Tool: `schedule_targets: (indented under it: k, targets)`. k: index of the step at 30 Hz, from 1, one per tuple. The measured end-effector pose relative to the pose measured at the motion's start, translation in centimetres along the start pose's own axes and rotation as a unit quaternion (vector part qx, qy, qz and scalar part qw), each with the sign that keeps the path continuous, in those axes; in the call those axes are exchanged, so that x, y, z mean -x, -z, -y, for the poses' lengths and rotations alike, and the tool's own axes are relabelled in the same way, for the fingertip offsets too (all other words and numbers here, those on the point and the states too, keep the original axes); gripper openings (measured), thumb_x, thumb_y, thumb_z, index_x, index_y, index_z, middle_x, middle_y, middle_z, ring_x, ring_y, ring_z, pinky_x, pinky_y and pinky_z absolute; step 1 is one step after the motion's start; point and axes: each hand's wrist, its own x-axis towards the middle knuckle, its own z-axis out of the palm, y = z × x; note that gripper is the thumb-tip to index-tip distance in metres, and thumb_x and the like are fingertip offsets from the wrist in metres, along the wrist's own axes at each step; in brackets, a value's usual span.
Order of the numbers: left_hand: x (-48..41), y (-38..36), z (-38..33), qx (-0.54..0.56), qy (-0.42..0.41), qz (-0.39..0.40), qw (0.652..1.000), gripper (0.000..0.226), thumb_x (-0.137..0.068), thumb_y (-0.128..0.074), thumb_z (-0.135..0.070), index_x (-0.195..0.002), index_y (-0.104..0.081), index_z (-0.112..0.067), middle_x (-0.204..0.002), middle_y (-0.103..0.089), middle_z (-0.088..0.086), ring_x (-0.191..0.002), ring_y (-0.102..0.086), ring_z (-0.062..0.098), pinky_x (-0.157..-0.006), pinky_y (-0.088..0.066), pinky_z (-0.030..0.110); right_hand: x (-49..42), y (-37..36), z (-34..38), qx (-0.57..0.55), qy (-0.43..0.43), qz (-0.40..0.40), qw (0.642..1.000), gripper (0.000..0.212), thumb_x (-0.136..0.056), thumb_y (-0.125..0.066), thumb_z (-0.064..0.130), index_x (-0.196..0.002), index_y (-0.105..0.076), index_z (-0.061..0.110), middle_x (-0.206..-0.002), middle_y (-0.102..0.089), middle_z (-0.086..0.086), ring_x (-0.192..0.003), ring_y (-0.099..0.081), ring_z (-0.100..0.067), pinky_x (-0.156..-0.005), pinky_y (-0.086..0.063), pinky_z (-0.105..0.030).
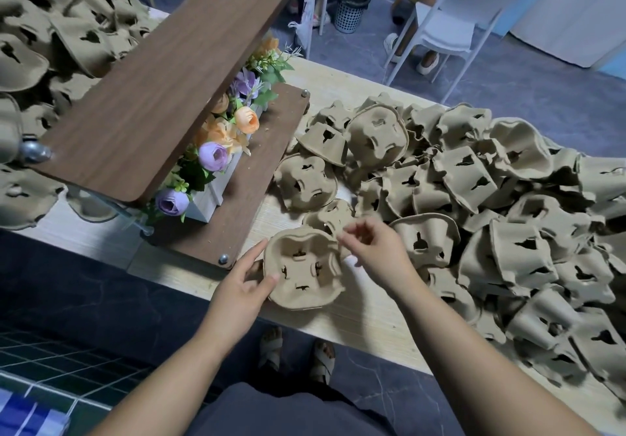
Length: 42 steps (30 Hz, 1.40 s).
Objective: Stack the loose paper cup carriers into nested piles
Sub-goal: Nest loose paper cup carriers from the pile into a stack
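A brown pulp cup carrier (303,268) lies cup-side up near the table's front edge. My left hand (245,283) grips its left rim, thumb on the rim and fingers along the outside. Just right of it my right hand (374,249) hovers with fingers loosely curled and holds nothing. A big heap of loose carriers (491,205) covers the table to the right, most of them upside down. Three separate carriers lie just behind the held one, the nearest (330,215) partly hidden by my right hand.
A wooden two-level shelf (162,73) with a box of artificial flowers (216,151) stands on the left of the light wood table (366,320). More carriers (61,29) pile up behind it. Beyond the table stand white chairs (454,22) and a mesh bin (350,5).
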Motion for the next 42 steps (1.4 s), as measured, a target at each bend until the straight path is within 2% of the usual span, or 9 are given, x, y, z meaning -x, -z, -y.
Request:
schedule_targets:
  k: [6, 8, 12, 15, 23, 27, 32, 37, 42]
  targets:
    - [-0.5, 0.6, 0.1, -0.012, -0.002, -0.022, 1.0, 0.051, -0.09, -0.064, -0.012, -0.12, -0.052, -0.052, -0.123, -0.061, -0.011, -0.094, -0.069, 0.006, -0.093, -0.051, 0.032, -6.5, -2.1, 3.4, 0.245, 0.171, 0.013, 0.954, 0.055, -0.079, -0.073, 0.03, -0.127, -0.05, 0.016, -0.129, -0.045, -0.005, -0.12, -0.044, -0.021, -0.1, -0.035, -0.029]
    - [-0.7, 0.8, 0.0, -0.018, -0.001, -0.029, 0.999, 0.051, -0.09, -0.063, -0.011, -0.12, -0.053, -0.051, -0.125, -0.062, -0.007, -0.097, -0.069, 0.007, -0.095, -0.051, 0.035, -8.2, -3.3, 3.8, 0.312, 0.19, 0.004, 0.931, 0.067, -0.076, -0.075, 0.038, -0.132, -0.044, 0.02, -0.133, -0.038, -0.006, -0.122, -0.04, -0.028, -0.1, -0.039, -0.037]
    - [-0.8, 0.9, -0.2, -0.053, -0.011, -0.026, 0.998, 0.051, -0.092, -0.061, -0.012, -0.12, -0.049, -0.053, -0.126, -0.061, -0.009, -0.094, -0.068, 0.001, -0.085, -0.05, 0.018, -9.3, -4.8, 3.7, 0.389, 0.2, -0.036, 0.898, 0.07, -0.073, -0.075, 0.044, -0.13, -0.044, 0.019, -0.137, -0.032, -0.01, -0.116, -0.042, -0.034, -0.088, -0.048, -0.043]
    - [-0.6, 0.9, -0.4, -0.078, -0.011, -0.027, 0.997, 0.051, -0.092, -0.061, -0.015, -0.116, -0.046, -0.057, -0.121, -0.065, -0.005, -0.087, -0.068, -0.002, -0.073, -0.046, 0.005, -9.6, -5.1, 3.1, 0.36, 0.2, -0.051, 0.91, 0.061, -0.072, -0.077, 0.035, -0.121, -0.049, 0.015, -0.135, -0.032, -0.012, -0.112, -0.047, -0.036, -0.081, -0.051, -0.042]
    - [-0.5, 0.9, -0.4, -0.071, -0.006, -0.031, 0.997, 0.05, -0.092, -0.061, -0.014, -0.12, -0.048, -0.054, -0.128, -0.062, -0.006, -0.086, -0.06, -0.019, -0.075, -0.043, 0.001, -7.8, -1.2, 3.4, 0.127, 0.163, -0.059, 0.977, 0.056, -0.071, -0.08, 0.024, -0.118, -0.053, 0.009, -0.129, -0.038, -0.008, -0.114, -0.048, -0.014, -0.097, -0.039, -0.019]
    - [-0.4, 0.7, -0.4, -0.074, -0.008, -0.033, 0.997, 0.05, -0.092, -0.061, -0.013, -0.121, -0.047, -0.051, -0.122, -0.065, -0.002, -0.079, -0.061, -0.017, -0.068, -0.04, -0.002, -3.1, 3.1, 2.0, -0.028, 0.067, -0.052, 0.996, 0.051, -0.072, -0.078, 0.03, -0.116, -0.053, 0.024, -0.122, -0.054, 0.001, -0.105, -0.059, -0.014, -0.083, -0.052, -0.022]
    - [-0.6, 0.8, -0.4, -0.078, -0.004, -0.027, 0.997, 0.051, -0.091, -0.063, -0.016, -0.117, -0.049, -0.058, -0.121, -0.066, -0.007, -0.099, -0.063, -0.006, -0.076, -0.044, 0.007, 3.3, 4.7, -1.3, -0.216, -0.076, 0.029, 0.973, 0.038, -0.072, -0.069, 0.027, -0.105, -0.053, 0.035, -0.113, -0.057, 0.005, -0.095, -0.064, -0.011, -0.074, -0.057, -0.029]
    - [-0.5, 0.4, -1.0, -0.08, -0.004, 0.001, 0.997, 0.049, -0.094, -0.059, -0.015, -0.128, -0.047, -0.048, -0.127, -0.061, -0.011, -0.113, -0.056, -0.004, -0.073, -0.043, 0.004, 5.0, 2.5, -4.2, -0.319, -0.147, 0.057, 0.935, 0.055, -0.076, -0.064, 0.026, -0.128, -0.05, 0.026, -0.133, -0.052, 0.003, -0.111, -0.06, -0.014, -0.085, -0.054, -0.038]
    - [-0.4, 0.1, -1.4, -0.071, -0.009, 0.008, 0.997, 0.049, -0.093, -0.06, -0.015, -0.128, -0.048, -0.047, -0.116, -0.061, -0.024, -0.113, -0.057, -0.002, -0.086, -0.047, 0.019, 5.3, 2.6, -4.4, -0.169, -0.128, 0.035, 0.977, 0.036, -0.092, -0.056, 0.032, -0.125, -0.049, 0.044, -0.127, -0.056, 0.014, -0.107, -0.058, 0.002, -0.095, -0.048, -0.037]
